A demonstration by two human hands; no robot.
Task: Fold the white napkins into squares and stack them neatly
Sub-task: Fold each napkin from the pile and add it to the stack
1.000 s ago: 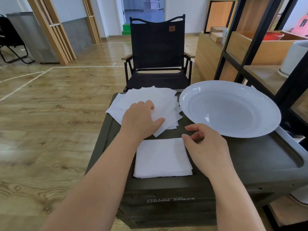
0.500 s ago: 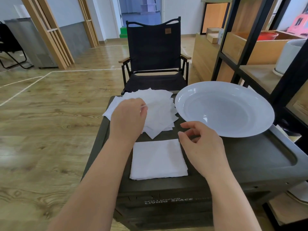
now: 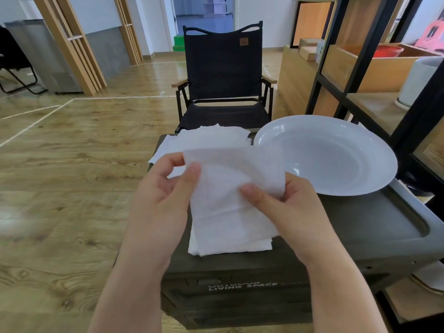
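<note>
**Napkin lifted between both hands above the folded stack**

Both hands have risen off the bench since the earlier frames and now share one sheet, which was not held before. Left hand [image 3: 165, 188]: thumb and forefinger curl onto the upper left corner of the raised napkin [image 3: 230, 174], pinching it. Right hand [image 3: 286, 200]: thumb lies across the sheet's right edge, with the fingers hidden behind the paper, so the napkin is clamped there too. The sheet hangs between the hands, slightly blurred, its lower part draped in front of the folded stack [image 3: 230, 239]. That stack lies flat on the dark bench [image 3: 374, 227], near its front edge, directly below the hands. Unfolded napkins [image 3: 211, 138] lie in a loose pile at the bench's far side, behind the raised sheet. White plate [image 3: 336, 152]: rests on the bench to the right, just beside the pile. Black chair [image 3: 223, 75]: stands beyond the bench.
</note>
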